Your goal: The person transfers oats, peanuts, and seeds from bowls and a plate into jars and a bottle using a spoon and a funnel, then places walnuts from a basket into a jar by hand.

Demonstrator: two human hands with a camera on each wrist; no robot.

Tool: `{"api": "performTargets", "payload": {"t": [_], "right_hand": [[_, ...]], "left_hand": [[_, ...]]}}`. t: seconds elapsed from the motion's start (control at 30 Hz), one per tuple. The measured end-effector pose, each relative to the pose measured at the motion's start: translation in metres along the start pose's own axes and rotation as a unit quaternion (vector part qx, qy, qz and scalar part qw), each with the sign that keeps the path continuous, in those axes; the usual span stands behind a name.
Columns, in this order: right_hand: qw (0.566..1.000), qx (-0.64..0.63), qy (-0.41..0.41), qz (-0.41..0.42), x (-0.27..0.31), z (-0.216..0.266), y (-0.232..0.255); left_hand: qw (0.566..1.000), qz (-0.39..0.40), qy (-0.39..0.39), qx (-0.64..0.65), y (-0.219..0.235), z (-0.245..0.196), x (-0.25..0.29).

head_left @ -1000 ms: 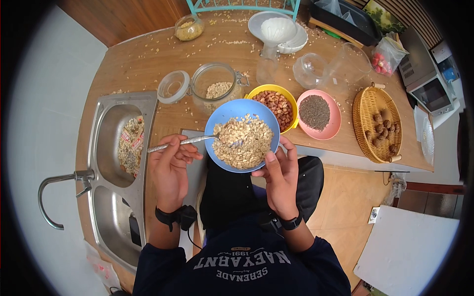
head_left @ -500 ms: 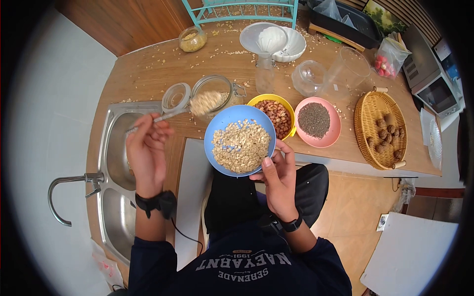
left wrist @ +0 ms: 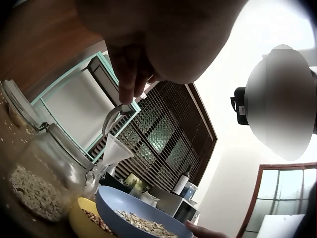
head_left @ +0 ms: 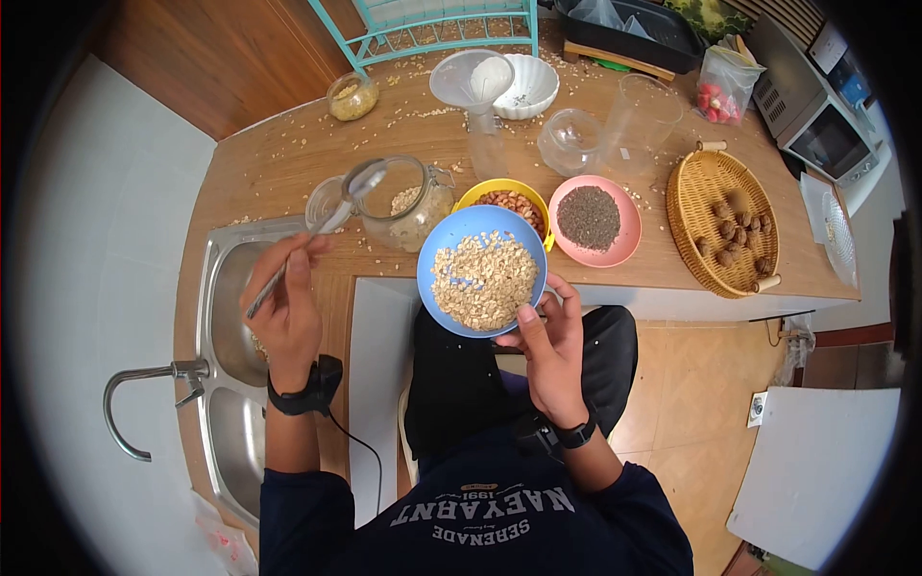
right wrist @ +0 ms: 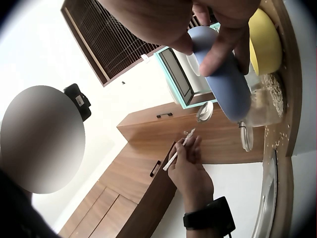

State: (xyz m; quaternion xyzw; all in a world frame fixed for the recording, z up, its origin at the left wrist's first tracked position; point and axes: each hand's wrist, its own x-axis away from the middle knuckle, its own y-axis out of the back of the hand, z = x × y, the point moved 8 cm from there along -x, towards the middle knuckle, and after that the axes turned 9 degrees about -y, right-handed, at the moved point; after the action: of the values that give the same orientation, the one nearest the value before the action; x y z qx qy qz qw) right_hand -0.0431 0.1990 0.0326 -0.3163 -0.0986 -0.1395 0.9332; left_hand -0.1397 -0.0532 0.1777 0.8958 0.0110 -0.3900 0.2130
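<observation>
My left hand pinches a metal spoon by its handle, with the blurred spoon head over the mouth of a glass jar partly filled with oats; no heap of oats shows on it. In the left wrist view the spoon hangs below the fingertips, above and right of the jar. My right hand grips the edge of a blue bowl holding oats. Its thumb lies on the rim. The bowl partly covers a yellow bowl of nuts.
A pink plate of dark seeds and a wicker basket of walnuts stand on the right. Behind are a funnel, a white bowl and clear containers. The sink lies left. Loose oats dot the counter.
The left hand has lifted the spoon from the blue bowl and moved left to the jar. The oats heaped on the spoon half a second ago no longer show. The right hand still holds the bowl.
</observation>
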Motion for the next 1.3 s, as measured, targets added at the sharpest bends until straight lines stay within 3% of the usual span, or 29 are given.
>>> {"api": "performTargets", "payload": {"t": [0.17,0.23,0.3,0.37,0.4,0.57,0.67,0.8,0.87,1.0,1.1,1.17,1.3], "right_hand": [[1.0,0.005,0.016,-0.004,0.015,-0.003,0.007],[1.0,0.01,0.02,-0.013,0.022,-0.005,0.011],[0.999,-0.049,0.009,-0.008,0.028,-0.009,0.013],[0.999,-0.051,0.009,0.001,0.031,-0.007,0.009],[0.999,-0.03,0.034,0.009,0.034,-0.002,0.006],[0.998,0.014,0.054,0.027,0.037,0.004,0.006],[0.997,0.034,0.059,0.041,0.04,0.003,0.007],[0.996,0.039,0.06,0.052,0.044,0.001,0.001],[0.995,0.043,0.068,0.053,0.043,0.002,0.0],[0.997,0.043,0.052,0.041,0.042,0.0,0.005],[0.996,0.054,0.053,0.046,0.042,0.001,0.003],[0.996,0.052,0.052,0.041,0.042,0.002,0.003],[0.998,0.037,0.05,0.03,0.04,0.001,0.008]], "left_hand": [[0.988,0.048,0.043,0.143,-0.018,-0.008,0.059],[0.974,0.091,0.116,0.172,-0.04,-0.001,0.081],[0.975,0.058,0.128,0.175,-0.046,0.002,0.092],[0.974,-0.023,0.16,0.156,-0.039,0.007,0.099],[0.974,-0.023,0.161,0.157,-0.041,0.005,0.099],[0.974,0.054,0.103,0.197,-0.047,-0.018,0.1],[0.975,0.008,0.11,0.196,-0.036,-0.01,0.098],[0.981,0.016,0.117,0.154,-0.037,-0.01,0.093],[0.969,0.132,0.046,0.204,-0.054,-0.024,0.096],[0.964,0.129,0.026,0.23,-0.051,-0.029,0.095],[0.979,0.055,0.055,0.188,-0.037,-0.024,0.086],[0.991,0.104,0.0,0.09,-0.038,-0.032,0.082],[0.972,0.157,0.008,0.172,-0.044,-0.034,0.094]]}}
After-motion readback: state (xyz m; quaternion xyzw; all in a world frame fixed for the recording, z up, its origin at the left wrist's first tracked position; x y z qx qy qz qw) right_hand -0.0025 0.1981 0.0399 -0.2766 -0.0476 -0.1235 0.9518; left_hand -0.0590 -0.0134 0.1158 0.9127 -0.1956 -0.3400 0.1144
